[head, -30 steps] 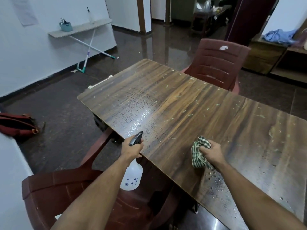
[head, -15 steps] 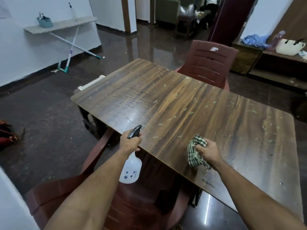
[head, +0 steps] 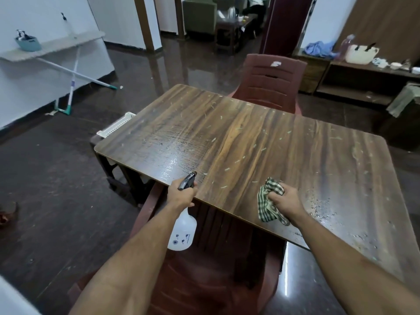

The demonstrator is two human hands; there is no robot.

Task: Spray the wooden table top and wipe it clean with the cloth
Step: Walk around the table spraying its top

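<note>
The wooden table top (head: 261, 142) fills the middle of the view, strewn with small pale scraps. Its near-left part shines wet, and droplets sit at the near right. My left hand (head: 181, 195) grips the black head of a white spray bottle (head: 183, 233) at the table's near edge, nozzle pointing over the top. My right hand (head: 285, 198) holds a bunched green-and-white checked cloth (head: 267, 204) on the table surface near the front edge.
A maroon plastic chair (head: 204, 280) stands directly below me against the table's near edge. A second maroon chair (head: 270, 83) stands at the far side. A white tray (head: 116, 126) pokes out beyond the table's left end. An ironing board (head: 52, 45) leans at the left wall.
The view has shifted right and lifted, bringing the whole table top in. Both hands keep their grips and their places at the near edge.
</note>
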